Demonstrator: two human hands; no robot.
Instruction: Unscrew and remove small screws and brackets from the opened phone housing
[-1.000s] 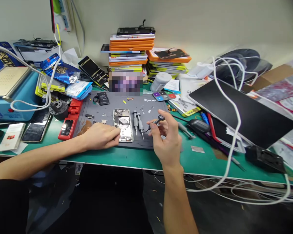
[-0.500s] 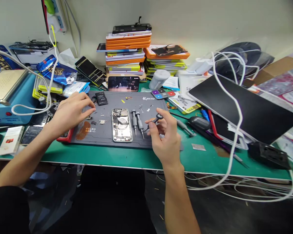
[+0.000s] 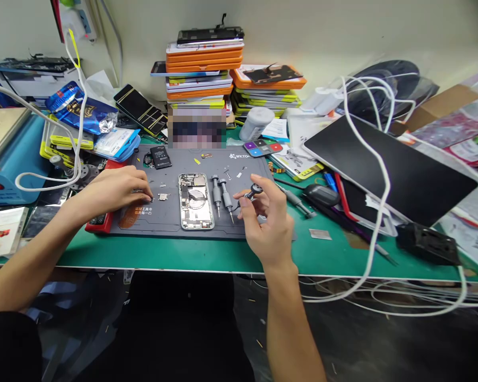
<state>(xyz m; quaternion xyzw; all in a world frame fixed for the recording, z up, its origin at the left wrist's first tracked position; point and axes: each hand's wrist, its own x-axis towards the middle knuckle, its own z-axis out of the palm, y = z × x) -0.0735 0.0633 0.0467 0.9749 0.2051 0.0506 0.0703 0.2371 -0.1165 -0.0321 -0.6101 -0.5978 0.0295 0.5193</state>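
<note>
- Silver-rimmed, the opened phone is lying on the grey mat, its insides facing up, roughly midway between the two hands.
- Its long axis is running from the wall side toward the front edge, the near end leaning slightly to the right.
- Two grey screwdrivers are lying just beside its right edge, nearly parallel to it, their tips pointing toward the front.
- The right hand is clamping its thumb and fingers on a dark-capped screwdriver, whose shaft is slanting down to the left, near the lying pair.
- The left hand is bending its fingertips down onto the mat's left part; whether they are pinching anything, I cannot tell.
- A small metal part is lying between those fingertips and the phone, with bare mat showing around it.
- A black battery is sitting near the mat's far left, and a red device is bordering its left edge.
- A narrow strip of mat, then a band of green tabletop, is separating the phone's near end from the table's front edge.
</note>
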